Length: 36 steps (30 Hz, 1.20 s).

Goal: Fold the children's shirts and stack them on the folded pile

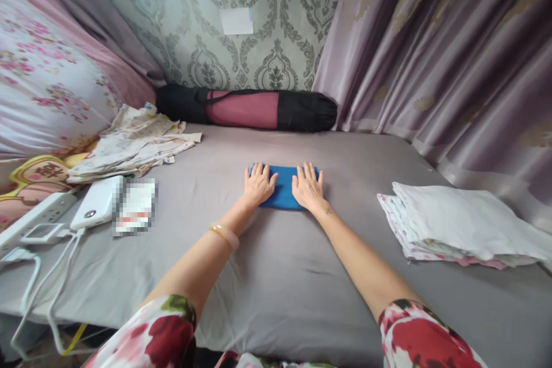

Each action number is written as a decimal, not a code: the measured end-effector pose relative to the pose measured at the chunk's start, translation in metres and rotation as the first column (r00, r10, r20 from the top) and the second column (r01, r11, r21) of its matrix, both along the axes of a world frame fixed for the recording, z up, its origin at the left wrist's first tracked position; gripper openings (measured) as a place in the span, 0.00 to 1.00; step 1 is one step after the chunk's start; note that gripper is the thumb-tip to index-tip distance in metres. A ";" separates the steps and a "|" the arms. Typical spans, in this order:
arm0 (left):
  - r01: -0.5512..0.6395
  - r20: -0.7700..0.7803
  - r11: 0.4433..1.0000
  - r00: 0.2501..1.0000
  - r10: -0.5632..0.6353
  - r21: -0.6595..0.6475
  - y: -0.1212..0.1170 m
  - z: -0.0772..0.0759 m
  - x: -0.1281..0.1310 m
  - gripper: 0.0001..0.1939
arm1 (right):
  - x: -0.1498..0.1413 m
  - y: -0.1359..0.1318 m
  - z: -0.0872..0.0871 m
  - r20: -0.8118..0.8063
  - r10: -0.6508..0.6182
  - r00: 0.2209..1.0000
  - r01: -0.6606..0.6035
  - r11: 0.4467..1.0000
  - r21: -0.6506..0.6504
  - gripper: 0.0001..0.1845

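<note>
A folded blue cloth lies flat on the grey sheet, in the middle of the view. Pressed on its left end is my left hand, palm down with the fingers stretched out. My right hand rests on its right end in the same flat way, fingers spread and pointing away from me. Neither hand grips anything. The cloth's middle and its near edge show between the hands; both ends are partly covered.
To the right sits a stack of folded cloths. Crumpled light clothes, a white power bank, a blurred packet and a power strip with cables lie left. A black and maroon long bag lies along the wall.
</note>
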<state>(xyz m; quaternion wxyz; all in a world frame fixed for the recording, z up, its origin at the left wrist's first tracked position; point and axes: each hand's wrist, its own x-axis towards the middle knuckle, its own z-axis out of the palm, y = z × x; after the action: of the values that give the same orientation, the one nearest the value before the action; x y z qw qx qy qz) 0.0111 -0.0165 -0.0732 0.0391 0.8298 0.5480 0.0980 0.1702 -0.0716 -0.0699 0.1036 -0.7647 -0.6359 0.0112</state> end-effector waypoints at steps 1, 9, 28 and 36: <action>-0.017 0.008 1.000 1.000 0.017 -0.006 0.002 -0.001 0.000 0.32 | 0.002 0.000 -0.001 0.009 -0.028 1.000 0.028 1.000 0.007 0.31; -0.037 -0.047 0.993 0.998 0.032 -0.109 0.003 -0.002 0.000 0.33 | 0.005 0.003 -0.008 0.008 -0.063 0.998 0.063 0.995 -0.081 0.33; 0.126 -0.120 0.988 0.983 -0.137 -0.090 0.035 -0.001 -0.005 0.27 | 0.036 0.020 -0.008 0.048 0.038 0.998 -0.035 0.998 -0.049 0.33; 0.220 -0.207 0.958 0.944 -0.257 -0.186 0.063 0.032 -0.004 0.21 | 0.067 0.050 0.029 0.015 0.163 0.987 -0.155 0.961 -0.228 0.19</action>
<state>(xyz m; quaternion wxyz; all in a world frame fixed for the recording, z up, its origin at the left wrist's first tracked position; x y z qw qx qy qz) 0.0071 0.0470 -0.0410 0.0541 0.8900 0.4501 -0.0481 0.2376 -0.0217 -0.0404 0.0041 -0.7181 -0.6914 0.0788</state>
